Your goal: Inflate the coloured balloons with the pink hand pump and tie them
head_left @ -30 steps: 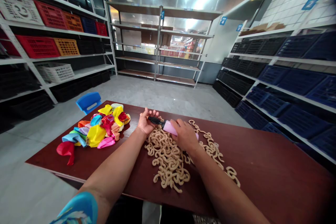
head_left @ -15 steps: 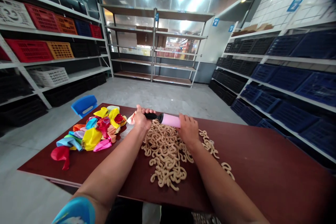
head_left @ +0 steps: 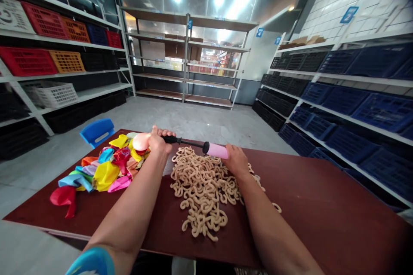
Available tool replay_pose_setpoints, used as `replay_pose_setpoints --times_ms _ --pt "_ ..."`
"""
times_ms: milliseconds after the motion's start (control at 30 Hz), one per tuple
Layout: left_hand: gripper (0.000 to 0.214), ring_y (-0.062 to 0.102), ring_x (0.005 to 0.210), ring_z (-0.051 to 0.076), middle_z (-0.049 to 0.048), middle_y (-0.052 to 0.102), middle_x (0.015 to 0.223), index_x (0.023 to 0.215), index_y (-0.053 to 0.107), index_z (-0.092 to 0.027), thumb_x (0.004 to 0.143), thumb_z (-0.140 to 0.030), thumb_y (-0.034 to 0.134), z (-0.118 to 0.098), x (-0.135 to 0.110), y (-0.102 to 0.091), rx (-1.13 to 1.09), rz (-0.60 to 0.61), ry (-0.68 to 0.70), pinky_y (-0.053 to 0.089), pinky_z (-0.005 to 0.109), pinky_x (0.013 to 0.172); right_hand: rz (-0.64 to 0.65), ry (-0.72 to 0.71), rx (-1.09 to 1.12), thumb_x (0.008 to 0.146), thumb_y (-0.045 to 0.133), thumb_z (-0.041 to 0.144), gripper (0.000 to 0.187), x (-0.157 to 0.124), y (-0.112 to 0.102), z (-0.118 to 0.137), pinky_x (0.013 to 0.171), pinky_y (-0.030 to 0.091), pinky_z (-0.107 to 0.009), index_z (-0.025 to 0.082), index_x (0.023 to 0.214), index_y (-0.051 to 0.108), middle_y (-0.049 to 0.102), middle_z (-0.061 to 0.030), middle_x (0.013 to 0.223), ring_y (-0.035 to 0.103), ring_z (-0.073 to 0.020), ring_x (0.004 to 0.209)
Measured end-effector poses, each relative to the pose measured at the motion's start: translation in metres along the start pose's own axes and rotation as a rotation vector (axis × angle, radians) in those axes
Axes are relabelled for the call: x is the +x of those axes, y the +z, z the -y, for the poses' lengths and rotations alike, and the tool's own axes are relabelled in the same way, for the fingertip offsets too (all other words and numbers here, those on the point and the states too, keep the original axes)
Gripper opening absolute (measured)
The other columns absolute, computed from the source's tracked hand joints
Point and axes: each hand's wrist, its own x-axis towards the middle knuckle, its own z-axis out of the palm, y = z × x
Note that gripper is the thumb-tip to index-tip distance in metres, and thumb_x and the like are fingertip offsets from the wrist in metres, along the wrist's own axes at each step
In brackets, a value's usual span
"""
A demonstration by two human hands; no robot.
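A hand balloon pump with a pink barrel [head_left: 217, 150] is held level above the table, its thin black rod drawn out of the barrel. My left hand [head_left: 158, 141] is closed around the black end of the pump. A partly swollen peach balloon [head_left: 141, 142] bulges out on the left side of that hand; its neck is hidden by the fingers. My right hand [head_left: 236, 160] wraps the right end of the pink barrel. Beneath the pump lies a heap of curly beige snack-like pieces [head_left: 201, 189]. Flat balloons of many colours [head_left: 106, 174] lie piled left of my left hand.
The dark red table [head_left: 309, 206] spans the foreground. A blue chair [head_left: 97, 132] stands past its far left edge. Shelves with red crates [head_left: 30, 61] and others line the left side, blue crates [head_left: 380, 107] the right. A metal rack [head_left: 183, 58] stands at the back.
My hands have moved apart, the left one leftward, pulling the rod out of the pink barrel. The peach balloon has swollen from a limp shape to a rounded one. The view shifted slightly.
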Motion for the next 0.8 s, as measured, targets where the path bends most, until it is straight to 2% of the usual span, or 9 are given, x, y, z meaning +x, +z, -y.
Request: replay_pose_setpoints --times_ms 133,300,433,567,800 --pt "0.042 0.039 0.039 0.010 -0.0058 0.029 0.043 0.054 0.020 -0.019 0.080 -0.039 0.047 0.010 -0.009 -0.005 -0.012 0.079 0.011 0.038 0.027 0.047 -0.011 -0.075 0.010 0.073 0.056 0.033 0.027 -0.002 -0.002 0.011 0.068 0.030 -0.027 0.019 0.095 0.049 0.056 -0.0063 0.092 0.047 -0.0182 0.085" --pt "0.046 0.039 0.041 0.010 -0.0049 0.028 0.046 0.054 0.019 -0.019 0.079 -0.044 0.049 0.027 -0.027 0.000 0.002 0.161 -0.066 0.038 0.027 0.048 -0.063 -0.211 0.045 0.071 0.057 0.037 0.026 -0.007 -0.006 0.029 0.074 0.028 -0.029 0.017 0.086 0.048 0.058 -0.0053 0.082 0.049 -0.0191 0.080" --pt "0.049 0.039 0.041 0.010 -0.0044 0.028 0.046 0.052 0.019 -0.019 0.078 -0.047 0.050 0.035 -0.034 0.004 0.024 0.222 -0.073 0.039 0.028 0.048 -0.075 -0.219 0.066 0.075 0.053 0.036 0.023 -0.009 -0.008 0.037 0.070 0.028 -0.028 0.017 0.087 0.048 0.058 -0.0053 0.083 0.049 -0.0188 0.079" --pt "0.048 0.039 0.040 0.010 -0.0044 0.028 0.045 0.052 0.019 -0.019 0.080 -0.046 0.047 0.022 -0.030 0.009 0.038 0.172 -0.061 0.039 0.028 0.048 -0.068 -0.199 0.065 0.075 0.053 0.037 0.024 -0.006 -0.009 0.033 0.072 0.027 -0.028 0.018 0.089 0.049 0.058 -0.0056 0.085 0.049 -0.0186 0.082" --pt "0.047 0.036 0.037 0.009 -0.0056 0.026 0.043 0.053 0.018 -0.019 0.080 -0.046 0.047 -0.012 -0.010 0.007 0.007 0.078 0.070 0.038 0.027 0.046 -0.115 -0.044 0.011 0.075 0.053 0.033 0.026 0.001 -0.001 0.001 0.078 0.025 -0.031 0.019 0.096 0.052 0.058 -0.0060 0.089 0.047 -0.0194 0.087"
